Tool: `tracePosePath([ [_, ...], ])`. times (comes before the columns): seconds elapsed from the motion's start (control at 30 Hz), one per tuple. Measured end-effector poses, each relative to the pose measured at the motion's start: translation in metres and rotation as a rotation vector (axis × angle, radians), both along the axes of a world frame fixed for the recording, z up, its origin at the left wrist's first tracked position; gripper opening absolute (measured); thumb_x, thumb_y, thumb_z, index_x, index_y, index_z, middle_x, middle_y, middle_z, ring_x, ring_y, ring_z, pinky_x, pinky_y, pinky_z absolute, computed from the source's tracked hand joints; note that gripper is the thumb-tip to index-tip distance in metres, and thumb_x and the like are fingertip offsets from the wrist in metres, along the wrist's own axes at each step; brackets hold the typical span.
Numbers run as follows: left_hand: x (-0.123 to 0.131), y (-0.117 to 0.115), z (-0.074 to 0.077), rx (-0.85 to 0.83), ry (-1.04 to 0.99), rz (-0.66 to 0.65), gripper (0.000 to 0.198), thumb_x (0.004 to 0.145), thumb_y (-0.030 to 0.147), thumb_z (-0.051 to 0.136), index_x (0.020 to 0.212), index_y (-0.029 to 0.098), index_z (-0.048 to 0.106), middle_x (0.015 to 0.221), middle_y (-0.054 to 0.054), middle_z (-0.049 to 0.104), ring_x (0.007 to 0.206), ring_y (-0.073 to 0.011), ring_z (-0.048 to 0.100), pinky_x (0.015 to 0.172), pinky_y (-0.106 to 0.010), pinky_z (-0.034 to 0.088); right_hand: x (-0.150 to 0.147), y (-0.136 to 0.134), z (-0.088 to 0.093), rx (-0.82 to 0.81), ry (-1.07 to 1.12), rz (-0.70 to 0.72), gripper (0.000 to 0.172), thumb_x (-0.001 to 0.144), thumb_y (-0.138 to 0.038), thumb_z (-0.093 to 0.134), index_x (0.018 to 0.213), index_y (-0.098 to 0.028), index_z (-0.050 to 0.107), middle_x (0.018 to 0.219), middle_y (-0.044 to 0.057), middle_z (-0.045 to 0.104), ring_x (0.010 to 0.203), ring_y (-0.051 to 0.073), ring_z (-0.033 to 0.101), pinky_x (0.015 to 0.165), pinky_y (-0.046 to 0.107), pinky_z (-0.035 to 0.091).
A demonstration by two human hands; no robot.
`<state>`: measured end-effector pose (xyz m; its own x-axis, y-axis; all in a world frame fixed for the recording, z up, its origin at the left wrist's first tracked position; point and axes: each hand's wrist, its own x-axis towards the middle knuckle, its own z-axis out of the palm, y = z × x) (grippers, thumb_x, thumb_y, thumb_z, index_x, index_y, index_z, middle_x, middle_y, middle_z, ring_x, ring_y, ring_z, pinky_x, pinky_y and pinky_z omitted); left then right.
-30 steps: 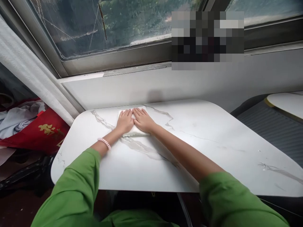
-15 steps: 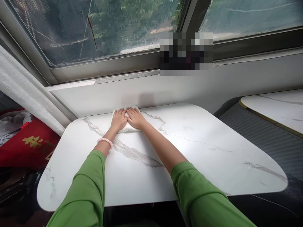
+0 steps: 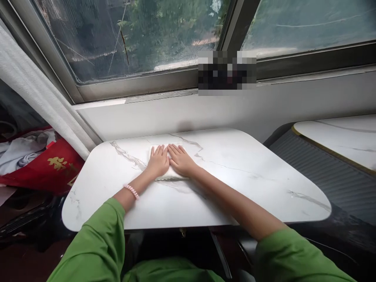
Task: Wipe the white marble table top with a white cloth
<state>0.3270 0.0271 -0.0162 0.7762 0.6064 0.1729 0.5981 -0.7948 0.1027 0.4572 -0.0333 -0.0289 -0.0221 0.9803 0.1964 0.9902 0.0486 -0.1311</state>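
Observation:
A white cloth [image 3: 173, 175] lies flat on the white marbled tabletop [image 3: 235, 188], a little in front of its back edge. Both of my hands rest palm down on it, side by side, with thumbs nearly touching. My left hand [image 3: 159, 161] has its fingers stretched out over the cloth's left part, and a pink beaded band circles that wrist. My right hand [image 3: 180, 159] lies flat on the right part, fingers extended. Much of the cloth is hidden beneath the two hands.
A window [image 3: 147, 37] and white wall stand behind the table. White curtain [image 3: 44, 86] and a red bag [image 3: 55, 168] holding cloth items are at the left. At the right are a ribbed grey surface [image 3: 320, 164] and another marbled tabletop [image 3: 346, 135].
Both hands and the cloth beneath them have moved back from the table's far edge, nearer to me. The camera view has shifted somewhat too.

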Motion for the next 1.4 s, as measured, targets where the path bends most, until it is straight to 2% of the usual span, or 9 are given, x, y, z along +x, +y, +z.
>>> tracePosePath([
  [0.13,-0.016,-0.052,0.002,0.017,0.012,-0.089,0.051,0.096,0.025,0.025,0.141,0.004,0.038,0.151,-0.017,0.035,0.142,-0.0267,0.027,0.118,-0.051,0.013,-0.011,-0.062,-0.008,0.064,-0.039,0.015,0.059,0.095,-0.029,0.024,0.147,-0.001,0.03,0.153,0.018,0.031,0.144,0.027,0.022,0.117,0.049,0.02],
  [0.3,-0.029,-0.104,0.007,0.084,0.088,-0.231,0.054,0.096,0.028,0.026,0.138,-0.002,0.039,0.148,-0.023,0.037,0.141,-0.0318,0.028,0.118,-0.051,0.013,-0.02,-0.125,-0.013,0.151,-0.062,0.064,0.061,0.097,-0.03,0.026,0.152,-0.007,0.015,0.153,0.016,0.032,0.144,0.025,0.021,0.116,0.05,0.023],
  [0.4,-0.03,-0.118,0.006,0.044,0.068,-0.232,0.054,0.095,0.027,0.027,0.139,-0.003,0.038,0.149,-0.023,0.035,0.142,-0.0322,0.025,0.118,-0.049,0.016,-0.022,-0.141,-0.01,0.159,-0.053,0.063,0.061,0.098,-0.03,0.025,0.153,-0.009,0.012,0.153,0.015,0.033,0.144,0.023,0.021,0.116,0.049,0.024],
  [0.5,-0.027,-0.119,0.005,-0.021,0.024,-0.2,0.053,0.095,0.026,0.027,0.139,0.0,0.039,0.151,-0.021,0.033,0.143,-0.03,0.023,0.118,-0.05,0.018,-0.018,-0.141,-0.008,0.134,-0.022,0.061,0.061,0.098,-0.031,0.025,0.154,-0.012,0.011,0.153,0.013,0.033,0.144,0.022,0.021,0.116,0.048,0.024],
  [0.67,-0.013,-0.103,0.006,-0.076,0.024,-0.14,0.055,0.095,0.025,0.023,0.143,0.001,0.032,0.153,-0.019,0.029,0.144,-0.0267,0.021,0.119,-0.048,0.017,0.0,-0.114,-0.005,0.031,0.021,0.049,0.061,0.096,-0.032,0.026,0.153,-0.013,0.015,0.154,0.011,0.03,0.144,0.023,0.022,0.116,0.049,0.024],
  [0.87,0.013,-0.073,0.006,-0.13,0.026,-0.052,0.057,0.094,0.022,0.023,0.147,0.0,0.027,0.154,-0.017,0.028,0.144,-0.0261,0.021,0.119,-0.045,0.016,0.017,-0.064,0.001,-0.012,0.116,-0.01,0.065,0.083,-0.017,0.032,0.148,-0.009,0.034,0.15,0.012,0.039,0.14,0.028,0.032,0.112,0.053,0.028],
  [1.0,0.035,-0.043,0.001,-0.076,-0.025,-0.015,0.055,0.095,0.02,0.025,0.145,-0.002,0.029,0.153,-0.016,0.031,0.143,-0.0249,0.024,0.12,-0.041,0.013,0.029,-0.031,0.001,0.056,0.16,-0.046,0.064,0.08,-0.015,0.032,0.143,-0.006,0.04,0.147,0.014,0.043,0.139,0.027,0.035,0.112,0.051,0.026],
  [1.23,0.078,0.025,0.002,-0.038,-0.033,-0.087,0.05,0.097,0.021,0.023,0.142,0.004,0.037,0.15,-0.013,0.039,0.14,-0.0212,0.031,0.119,-0.038,0.016,0.059,0.028,0.001,0.104,0.197,-0.209,0.057,0.082,-0.017,0.032,0.136,-0.005,0.046,0.143,0.017,0.048,0.135,0.028,0.039,0.11,0.047,0.026],
  [1.4,0.099,0.055,0.005,-0.008,-0.039,-0.113,0.047,0.096,0.018,0.027,0.139,0.004,0.04,0.147,-0.015,0.042,0.137,-0.022,0.035,0.118,-0.038,0.017,0.077,0.055,0.005,0.102,0.212,-0.218,0.057,0.083,-0.018,0.033,0.136,-0.001,0.044,0.144,0.018,0.047,0.135,0.028,0.037,0.111,0.045,0.022],
])
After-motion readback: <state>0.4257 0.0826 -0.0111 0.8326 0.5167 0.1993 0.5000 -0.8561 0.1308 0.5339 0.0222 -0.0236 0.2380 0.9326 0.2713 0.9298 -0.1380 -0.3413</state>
